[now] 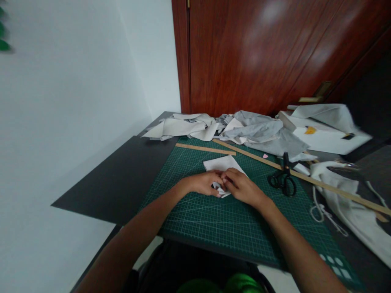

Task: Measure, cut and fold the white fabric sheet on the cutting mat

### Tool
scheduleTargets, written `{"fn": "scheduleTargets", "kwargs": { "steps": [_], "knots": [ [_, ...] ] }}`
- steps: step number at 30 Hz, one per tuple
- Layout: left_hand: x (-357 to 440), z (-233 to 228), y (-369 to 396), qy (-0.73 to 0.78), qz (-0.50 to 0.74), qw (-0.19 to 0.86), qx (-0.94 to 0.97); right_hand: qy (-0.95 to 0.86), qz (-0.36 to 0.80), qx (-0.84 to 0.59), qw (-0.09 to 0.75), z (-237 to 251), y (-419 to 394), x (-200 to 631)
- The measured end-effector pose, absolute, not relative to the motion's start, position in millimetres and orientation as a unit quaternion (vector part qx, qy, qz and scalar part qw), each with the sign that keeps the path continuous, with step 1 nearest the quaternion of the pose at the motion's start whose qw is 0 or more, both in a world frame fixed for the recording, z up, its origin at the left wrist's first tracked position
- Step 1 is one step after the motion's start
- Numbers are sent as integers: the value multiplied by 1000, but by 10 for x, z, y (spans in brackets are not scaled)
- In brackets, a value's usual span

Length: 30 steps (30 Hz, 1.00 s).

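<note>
- Pressing down, we hold a small white cloth piece (222, 167) on the green mat (214, 219) with both hands.
- Our left hand (205, 183) and right hand (241, 186) touch, fingers curled, pinching its near edge.
- Black scissors (284, 179) lie to the right, across a long wooden ruler (305, 175).
- Grey cloths (244, 130) sit far back.

Black scissors (284, 180) lie on long wooden ruler (305, 175) (shorter ruler (205, 149) nearby), grey fabric heap (244, 130) behind.
</note>
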<state>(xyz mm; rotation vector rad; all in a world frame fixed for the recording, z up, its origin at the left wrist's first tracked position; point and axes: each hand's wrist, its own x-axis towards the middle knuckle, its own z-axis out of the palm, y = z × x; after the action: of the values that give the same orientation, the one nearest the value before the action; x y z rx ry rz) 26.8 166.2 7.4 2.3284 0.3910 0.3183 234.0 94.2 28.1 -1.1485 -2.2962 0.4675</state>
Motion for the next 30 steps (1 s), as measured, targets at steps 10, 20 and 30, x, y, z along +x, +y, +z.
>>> {"fn": "scheduleTargets", "kwargs": {
  "steps": [10,20,30],
  "knots": [
    [304,59,1685,147,162,404,888,-835,307,-421,177,399,832,2451],
    [231,92,1747,173,159,451,861,-876,241,-382,170,368,831,2334],
    [168,128,1738,170,129,356,910,-860,266,-364,239,271,965,2345]
  ]
}}
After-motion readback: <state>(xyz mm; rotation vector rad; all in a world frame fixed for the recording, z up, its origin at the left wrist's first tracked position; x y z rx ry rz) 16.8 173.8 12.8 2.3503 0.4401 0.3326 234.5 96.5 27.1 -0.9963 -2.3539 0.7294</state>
